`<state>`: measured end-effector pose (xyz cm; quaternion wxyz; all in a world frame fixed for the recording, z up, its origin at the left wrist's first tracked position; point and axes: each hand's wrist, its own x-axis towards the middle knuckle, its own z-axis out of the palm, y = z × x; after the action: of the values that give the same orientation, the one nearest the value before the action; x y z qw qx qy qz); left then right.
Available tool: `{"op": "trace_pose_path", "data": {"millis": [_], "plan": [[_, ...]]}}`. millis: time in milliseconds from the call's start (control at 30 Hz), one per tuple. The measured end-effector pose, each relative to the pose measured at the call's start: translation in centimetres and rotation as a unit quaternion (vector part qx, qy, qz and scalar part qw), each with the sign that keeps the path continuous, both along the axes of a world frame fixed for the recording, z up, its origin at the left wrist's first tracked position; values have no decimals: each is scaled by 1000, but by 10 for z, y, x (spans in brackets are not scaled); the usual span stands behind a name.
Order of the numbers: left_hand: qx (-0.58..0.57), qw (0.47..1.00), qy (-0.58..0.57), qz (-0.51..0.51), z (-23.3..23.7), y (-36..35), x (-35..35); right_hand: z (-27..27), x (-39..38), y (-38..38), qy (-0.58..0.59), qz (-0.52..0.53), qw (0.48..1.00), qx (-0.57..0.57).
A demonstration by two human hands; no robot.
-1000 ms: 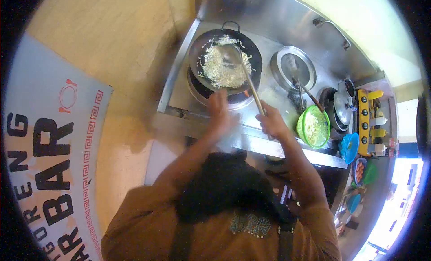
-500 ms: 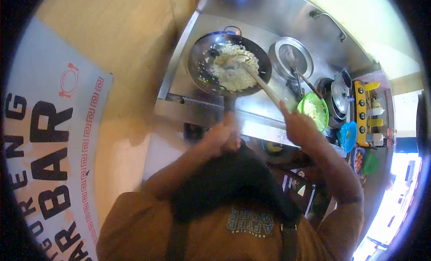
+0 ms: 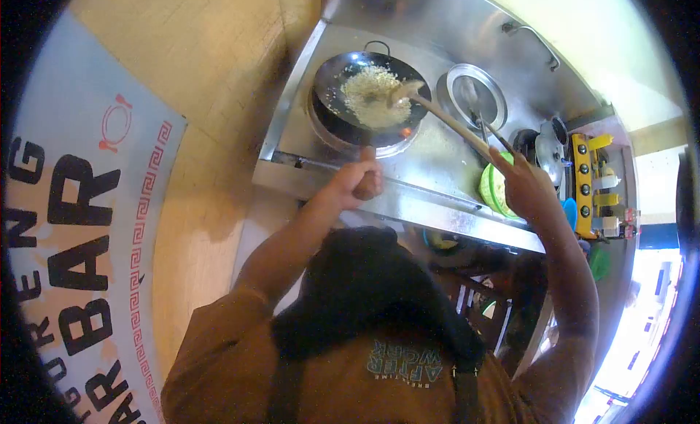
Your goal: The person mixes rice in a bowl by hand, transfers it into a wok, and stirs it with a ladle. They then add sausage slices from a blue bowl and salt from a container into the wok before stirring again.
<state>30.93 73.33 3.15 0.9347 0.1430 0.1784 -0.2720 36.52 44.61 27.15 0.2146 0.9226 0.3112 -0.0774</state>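
My left hand (image 3: 359, 182) is closed round the handle of a dark wok (image 3: 335, 72), which is tilted and raised a little over the burner. Pale rice-like food (image 3: 370, 94) lies spread inside the wok. My right hand (image 3: 526, 185) grips the long handle of a wooden ladle (image 3: 453, 122). The ladle's head is at the wok's right side, over the edge of the food. Beside my right hand stands a green basket (image 3: 494, 185) with pale food in it, partly hidden by the hand.
A round metal pan (image 3: 446, 96) with utensils in it stands right of the wok. Farther right are a lidded pot (image 3: 548, 153), a blue bowl (image 3: 569, 211) and a yellow rack (image 3: 582, 177) with bottles. A steel backsplash (image 3: 430, 23) rises behind.
The wok has lifted and tilted, showing the burner's rim below. My left hand has moved up with it. The ladle has left the food's middle, and my right hand has moved right.
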Motion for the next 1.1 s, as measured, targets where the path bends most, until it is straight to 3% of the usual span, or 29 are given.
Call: {"op": "trace_pose_path", "data": {"millis": [100,233,333,433,467,533,567,633,667,833,900,1033,1100], "plan": [[85,996,-31,-3,-27,-7,2,-18,-1,-3,22,-32,998,-42],[96,993,-60,-17,-76,4,5,-138,35,3,66,-102,975,184],[91,995,-24,-12,-102,17,-24,-160,28,30,101,-159,941,282],[38,973,-70,-217,-165,35,-75,-179,50,67,97,-177,908,368],[34,972,-67,-223,-189,32,-92,-188,58,74,97,-184,907,365],[65,973,151,-160,-235,24,-114,-199,71,82,150,-159,904,368],[64,973,148,-164,-248,20,-114,-186,66,84,147,-162,904,367],[-119,975,178,64,-273,6,-121,-137,22,82,171,-126,971,109],[-125,974,178,63,-288,-1,-121,-127,4,69,167,-120,976,73],[147,970,142,-130,-366,-35,-109,-134,26,56,121,-152,980,36],[250,946,122,-168,-401,-52,-102,-161,45,64,144,-140,971,129],[361,904,92,-212,-432,-64,-105,-92,-5,48,179,-72,980,-38],[366,900,78,-225,-427,-67,-115,-79,0,25,154,-97,983,-11]]}}
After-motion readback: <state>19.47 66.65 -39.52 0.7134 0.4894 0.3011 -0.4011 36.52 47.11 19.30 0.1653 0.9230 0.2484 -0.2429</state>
